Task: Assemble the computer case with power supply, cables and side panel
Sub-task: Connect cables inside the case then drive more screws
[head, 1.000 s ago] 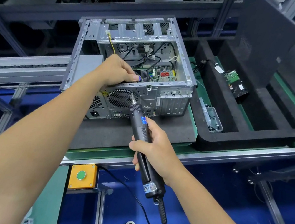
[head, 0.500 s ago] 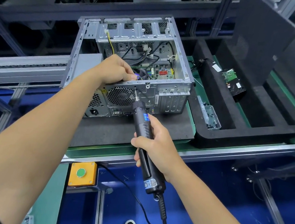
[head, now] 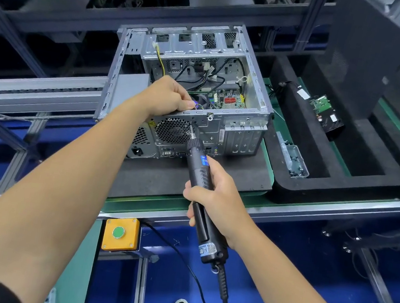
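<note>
An open silver computer case lies on a dark foam mat, its rear panel toward me and cables and a green board showing inside. My left hand grips the top rear edge of the case, fingers curled over the rim near a purple connector. My right hand holds a black electric screwdriver, whose bit touches the rear panel beside the round fan grille. The power supply's socket shows at the panel's lower left.
A black foam tray to the right holds a small clear box of screws and a drive with a green board. A dark side panel leans upright behind it. A yellow box with a green button sits below the conveyor edge.
The screwdriver bit has stayed against the rear panel by the fan grille. Both hands keep their grips; the view shifted only slightly.
</note>
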